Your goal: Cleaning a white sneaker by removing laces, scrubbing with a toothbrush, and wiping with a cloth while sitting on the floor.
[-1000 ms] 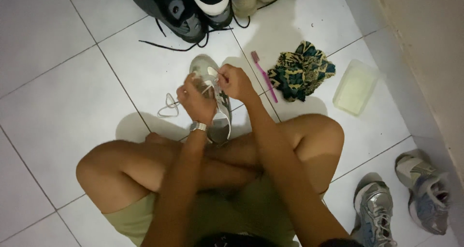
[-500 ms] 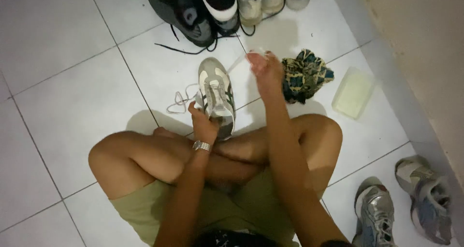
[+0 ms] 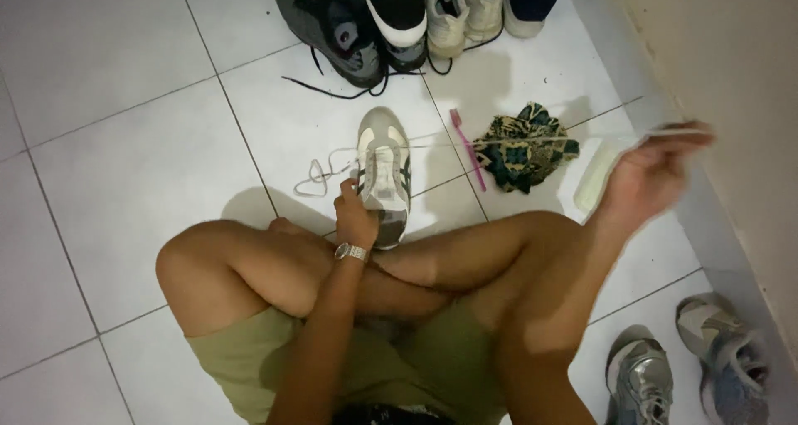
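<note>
Our left hand [image 3: 356,213] grips the white shoe [image 3: 384,175] so it stays put. Our right hand [image 3: 652,175] pinches its lace [image 3: 499,140], stretched tight from the shoe to our fingers.

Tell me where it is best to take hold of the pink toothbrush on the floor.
Grip the pink toothbrush at mid-handle, from above. It lies flat on the tile, bristle head away from the person, its handle bare between the sneaker and patterned cloth.
</note>
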